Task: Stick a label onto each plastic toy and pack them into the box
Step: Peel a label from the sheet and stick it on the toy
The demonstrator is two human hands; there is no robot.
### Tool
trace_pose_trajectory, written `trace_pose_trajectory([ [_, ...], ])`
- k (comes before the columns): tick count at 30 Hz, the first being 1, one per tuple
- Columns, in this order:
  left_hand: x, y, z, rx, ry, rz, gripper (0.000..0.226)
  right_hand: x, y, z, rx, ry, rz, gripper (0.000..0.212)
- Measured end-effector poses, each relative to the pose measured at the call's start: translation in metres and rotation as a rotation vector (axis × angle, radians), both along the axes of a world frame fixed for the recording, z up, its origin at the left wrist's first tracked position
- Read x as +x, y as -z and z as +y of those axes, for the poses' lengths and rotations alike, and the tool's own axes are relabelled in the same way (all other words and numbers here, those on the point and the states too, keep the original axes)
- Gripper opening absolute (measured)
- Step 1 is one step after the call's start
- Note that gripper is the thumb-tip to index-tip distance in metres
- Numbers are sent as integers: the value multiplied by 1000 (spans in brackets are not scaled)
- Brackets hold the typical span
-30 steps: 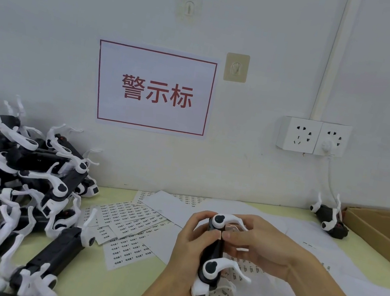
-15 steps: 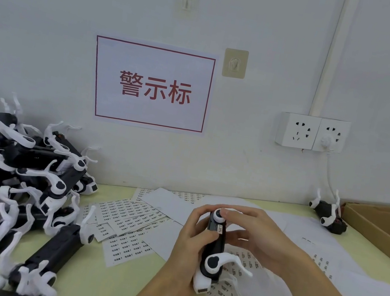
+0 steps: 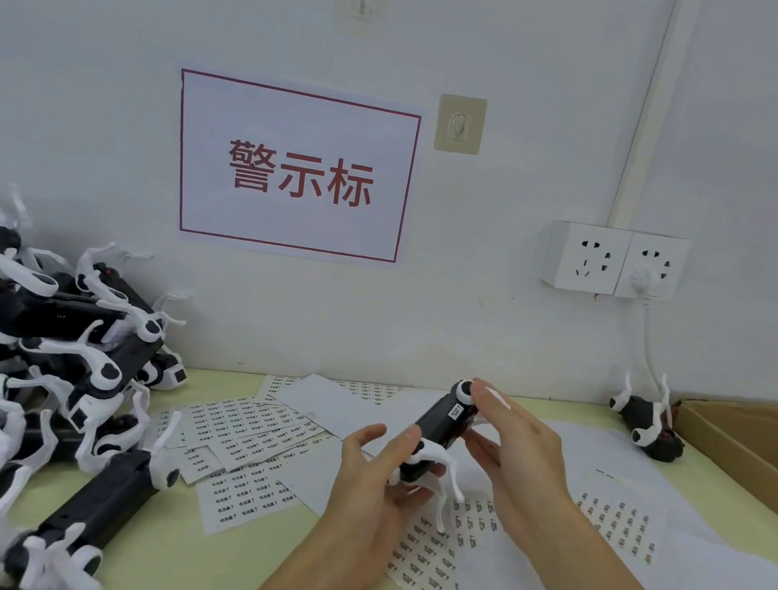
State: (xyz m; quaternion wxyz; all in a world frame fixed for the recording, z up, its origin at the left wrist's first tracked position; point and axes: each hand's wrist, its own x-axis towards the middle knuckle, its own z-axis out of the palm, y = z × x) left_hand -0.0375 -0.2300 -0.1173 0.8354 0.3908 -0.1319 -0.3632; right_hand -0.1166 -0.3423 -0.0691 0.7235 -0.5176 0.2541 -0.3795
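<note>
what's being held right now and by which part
A black and white toy. The left hand grips its lower end; the right hand touches its upper end, fingers nearly straight.

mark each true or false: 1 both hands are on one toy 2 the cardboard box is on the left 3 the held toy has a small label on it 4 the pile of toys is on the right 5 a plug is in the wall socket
1. True: the left hand holds the lower end of the toy and the right hand touches its upper end.
2. False: the cardboard box sits at the right edge of the table.
3. True: a small white label shows on its black body.
4. False: the pile of toys lies on the left.
5. True: a white plug sits in the right-hand wall socket.
</note>
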Motion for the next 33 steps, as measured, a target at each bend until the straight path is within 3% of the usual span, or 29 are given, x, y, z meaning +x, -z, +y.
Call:
trace_pose_trajectory([
  [5, 4, 2, -3, 18, -136, 20, 60, -8, -3, -12, -29, -155, 117, 23],
  [8, 4, 1, -4, 36, -173, 33, 44, -15, -7, -23, -62, -286, 189, 33],
  [13, 5, -4, -4, 100, -255, 19, 18, -28, -14, -37, -274, -393, 347, 24],
  [21, 0, -18, 1, 190, -244, -252, 11, -37, -24, -41, -427, -505, 362, 29],
  [26, 3, -38, 9, 286, -162, -431, 5, -41, -29, -44, -470, -461, 304, 28],
  [31, 5, -55, 18, 478, -155, -715, 40, -39, -41, -32, -604, -428, 283, 30],
  [33, 3, -55, 18, 547, -218, -824, 36, -37, -45, -28, -637, -412, 289, 24],
])
